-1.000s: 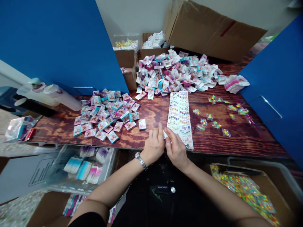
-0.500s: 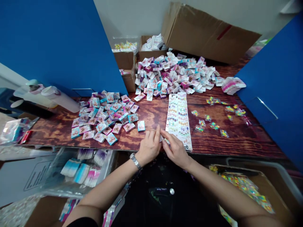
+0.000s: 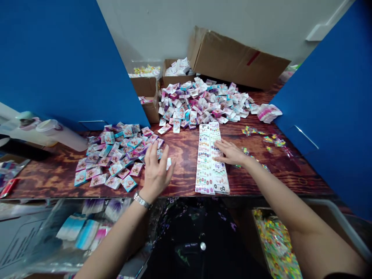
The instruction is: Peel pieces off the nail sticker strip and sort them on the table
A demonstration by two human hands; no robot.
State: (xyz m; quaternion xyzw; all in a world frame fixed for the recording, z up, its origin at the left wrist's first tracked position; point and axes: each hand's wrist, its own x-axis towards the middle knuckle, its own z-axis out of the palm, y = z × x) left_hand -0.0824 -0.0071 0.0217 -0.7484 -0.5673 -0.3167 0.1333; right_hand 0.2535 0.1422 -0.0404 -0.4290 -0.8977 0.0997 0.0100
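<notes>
My left hand (image 3: 157, 170), with a metal watch at the wrist, hovers palm down at the right edge of a spread of small cartons (image 3: 119, 151) printed with hands. Its fingers are stretched apart and nothing shows in them. One small carton (image 3: 168, 163) is partly hidden behind these fingers. My right hand (image 3: 231, 153) lies over the right-hand stack of printed leaflet strips (image 3: 219, 170), fingers extended and apart. Just left of it lies a second stack of strips (image 3: 205, 162). Small clear packets with colourful contents (image 3: 245, 150) are partly covered by my right forearm.
Unfilled-looking cartons (image 3: 203, 100) are heaped at the back, before a large cardboard box (image 3: 238, 58). Blue panels (image 3: 58, 58) flank the table. More colourful packets (image 3: 274, 140) lie at right; a box of packets (image 3: 279, 244) stands below the edge. A plastic jug (image 3: 62, 133) stands left.
My hands were together at the table's front edge, fingers pinched. They have separated: the left moved left toward the cartons, the right moved onto the leaflet strips. The view has shifted too.
</notes>
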